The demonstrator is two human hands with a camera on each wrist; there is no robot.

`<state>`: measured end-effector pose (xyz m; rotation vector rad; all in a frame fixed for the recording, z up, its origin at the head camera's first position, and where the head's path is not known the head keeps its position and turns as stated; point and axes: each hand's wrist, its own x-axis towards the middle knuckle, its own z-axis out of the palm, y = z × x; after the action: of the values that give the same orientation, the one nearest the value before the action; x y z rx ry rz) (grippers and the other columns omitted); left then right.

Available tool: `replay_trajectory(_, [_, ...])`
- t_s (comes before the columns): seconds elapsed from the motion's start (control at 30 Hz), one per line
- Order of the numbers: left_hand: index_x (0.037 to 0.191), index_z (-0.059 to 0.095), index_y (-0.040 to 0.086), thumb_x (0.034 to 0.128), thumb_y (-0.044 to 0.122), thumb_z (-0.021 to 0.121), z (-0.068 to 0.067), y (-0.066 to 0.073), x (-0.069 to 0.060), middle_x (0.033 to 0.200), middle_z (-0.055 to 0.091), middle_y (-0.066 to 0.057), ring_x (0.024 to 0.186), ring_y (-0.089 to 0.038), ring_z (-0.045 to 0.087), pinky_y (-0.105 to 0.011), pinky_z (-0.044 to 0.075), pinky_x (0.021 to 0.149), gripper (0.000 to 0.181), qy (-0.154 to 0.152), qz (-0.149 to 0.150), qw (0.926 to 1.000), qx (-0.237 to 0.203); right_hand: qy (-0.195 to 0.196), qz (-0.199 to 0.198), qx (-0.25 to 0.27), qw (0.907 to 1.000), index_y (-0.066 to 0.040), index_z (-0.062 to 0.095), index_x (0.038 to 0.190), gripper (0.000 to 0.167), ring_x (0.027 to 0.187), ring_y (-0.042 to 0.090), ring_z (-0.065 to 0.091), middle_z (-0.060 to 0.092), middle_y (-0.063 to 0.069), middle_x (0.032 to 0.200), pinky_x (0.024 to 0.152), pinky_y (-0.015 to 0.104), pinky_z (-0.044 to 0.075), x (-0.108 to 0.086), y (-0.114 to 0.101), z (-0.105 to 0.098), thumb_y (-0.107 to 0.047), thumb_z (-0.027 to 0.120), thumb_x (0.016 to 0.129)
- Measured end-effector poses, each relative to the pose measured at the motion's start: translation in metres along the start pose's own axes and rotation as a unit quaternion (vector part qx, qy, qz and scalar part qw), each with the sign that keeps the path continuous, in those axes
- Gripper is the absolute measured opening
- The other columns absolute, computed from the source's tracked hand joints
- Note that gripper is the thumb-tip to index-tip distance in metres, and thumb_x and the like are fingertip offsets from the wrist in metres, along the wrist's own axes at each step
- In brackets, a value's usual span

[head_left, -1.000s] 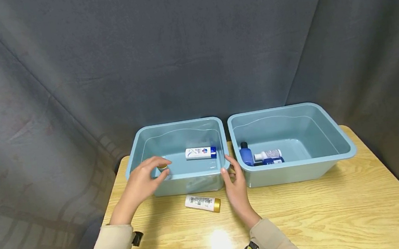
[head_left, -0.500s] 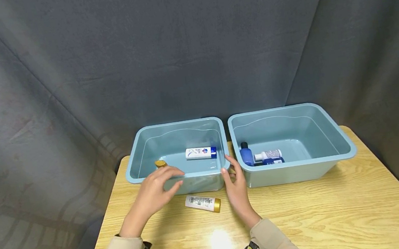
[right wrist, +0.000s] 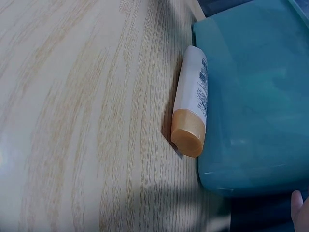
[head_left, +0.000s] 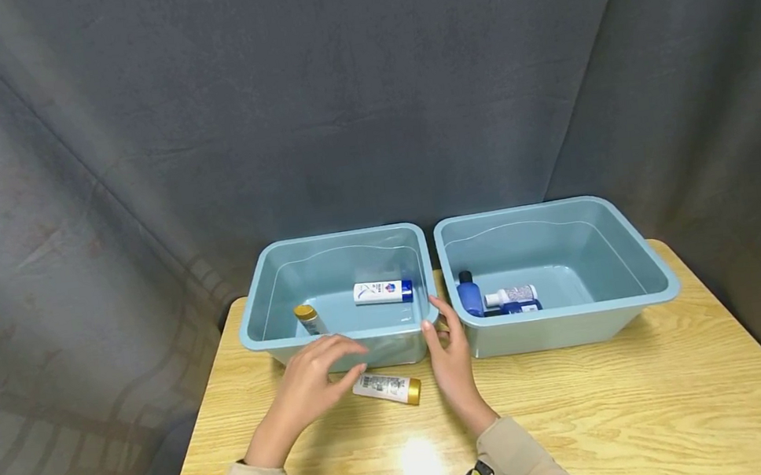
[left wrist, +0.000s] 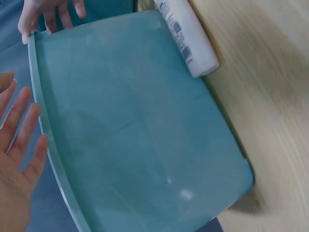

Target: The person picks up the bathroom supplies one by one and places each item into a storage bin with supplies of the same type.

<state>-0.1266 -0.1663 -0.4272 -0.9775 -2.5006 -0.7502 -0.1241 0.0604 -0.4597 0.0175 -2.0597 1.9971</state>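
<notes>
My left hand (head_left: 315, 376) hovers before the front wall of the left blue bin (head_left: 344, 234), fingers spread and holding nothing. Its thumb tip is close to the left end of a white tube with a gold cap (head_left: 386, 388), which lies on the table against the bin's front. With thumb and fingers, my right hand (head_left: 451, 363) grips the front right corner of that bin. Inside the bin, another gold-capped tube (head_left: 310, 320) leans toward the front left, its lower end hidden by the wall. A white bottle with a blue cap (head_left: 382, 292) lies farther right.
A second blue bin (head_left: 516, 214) stands close on the right. It holds a blue bottle with a black cap (head_left: 470, 298), a white bottle (head_left: 512, 296) and a dark blue item (head_left: 521, 307). A grey curtain (head_left: 363, 97) hangs behind the wooden table (head_left: 622, 406).
My left hand has come out of the left bin, moving right and toward me. The gold-capped tube inside, mostly hidden before, now shows. My right hand has stayed at the corner.
</notes>
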Motion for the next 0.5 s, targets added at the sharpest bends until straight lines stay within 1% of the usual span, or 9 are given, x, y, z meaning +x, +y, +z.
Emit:
replay_trajectory(0.1, [0.105, 0.073, 0.022, 0.0844, 0.018, 0.080, 0.006, 0.002, -0.003, 0.107, 0.069, 0.012, 0.101, -0.010, 0.065, -0.034, 0.054, 0.087, 0.022, -0.019, -0.016, 0.9997, 0.001, -0.001, -0.003, 0.000, 1.0000, -0.005, 0.045, 0.145, 0.044, 0.112, 0.030, 0.046, 0.047, 0.020, 0.139, 0.097, 0.043, 0.041, 0.000, 0.000, 0.000, -0.008, 0.053, 0.102])
replay_trajectory(0.17, [0.105, 0.073, 0.022, 0.0848, 0.019, 0.079, 0.011, 0.004, -0.004, 0.107, 0.068, 0.012, 0.101, -0.010, 0.064, -0.034, 0.054, 0.088, 0.021, -0.032, -0.024, 0.9992, -0.003, -0.001, -0.005, -0.001, 1.0000, -0.005, 0.045, 0.145, 0.044, 0.113, 0.030, 0.046, 0.046, 0.017, 0.142, 0.097, 0.043, 0.041, 0.000, 0.000, 0.000, -0.008, 0.053, 0.102])
replay_trajectory(0.37, [0.106, 0.073, 0.021, 0.0830, 0.019, 0.081, 0.026, 0.010, -0.006, 0.108, 0.068, 0.012, 0.101, -0.010, 0.065, -0.032, 0.054, 0.087, 0.024, -0.052, -0.029, 0.9980, -0.024, -0.002, -0.009, -0.001, 1.0000, -0.004, 0.044, 0.145, 0.044, 0.120, 0.032, 0.045, 0.042, 0.013, 0.150, 0.099, 0.045, 0.040, 0.001, 0.000, -0.001, -0.008, 0.053, 0.102])
replay_trajectory(0.5, [0.106, 0.074, 0.021, 0.0831, 0.020, 0.081, 0.035, 0.012, -0.007, 0.109, 0.069, 0.011, 0.104, -0.010, 0.064, -0.034, 0.053, 0.089, 0.024, -0.070, -0.036, 0.9966, -0.025, -0.003, -0.008, 0.002, 1.0000, -0.003, 0.044, 0.145, 0.044, 0.118, 0.035, 0.045, 0.043, 0.018, 0.146, 0.098, 0.046, 0.041, 0.001, 0.000, 0.000, -0.007, 0.053, 0.102])
